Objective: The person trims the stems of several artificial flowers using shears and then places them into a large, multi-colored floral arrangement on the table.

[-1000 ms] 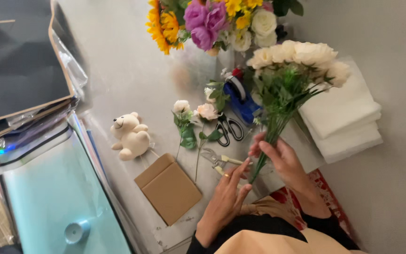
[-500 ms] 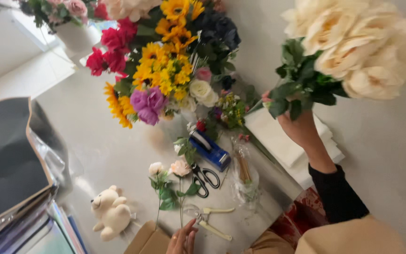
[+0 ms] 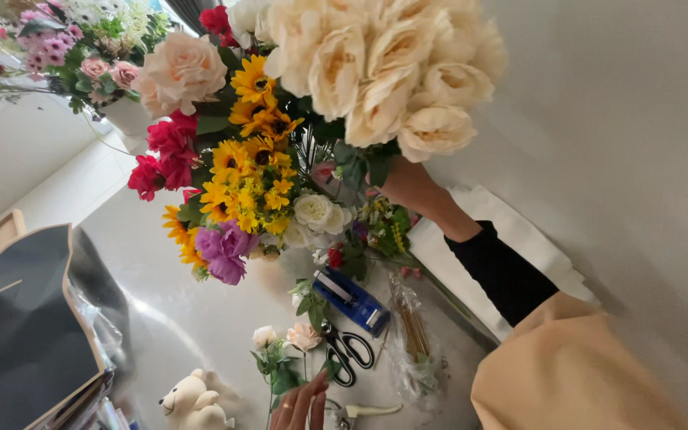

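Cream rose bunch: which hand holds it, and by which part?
The right hand holds the cream rose bunch from below, by its stems under the leaves; the grip itself is mostly hidden.

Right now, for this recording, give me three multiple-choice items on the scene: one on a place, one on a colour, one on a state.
1. Where do the black-handled scissors lie?
A. on the table just below the blue stapler
B. inside the black bag
C. on top of the white paper stack

2. What colour are the roses in the bunch that the right hand lifts?
A. red
B. cream
C. purple

3. What is the state of the left hand?
A. closed around the scissors
B. gripping the toy bear
C. fingers spread low over the table, holding nothing

Answers: 1 A, the scissors rest on the table beside the stapler's lower end. 2 B, every bloom in the raised bunch is pale cream. 3 C, the left hand shows open fingers near the small flower sprig, with nothing in its grasp.
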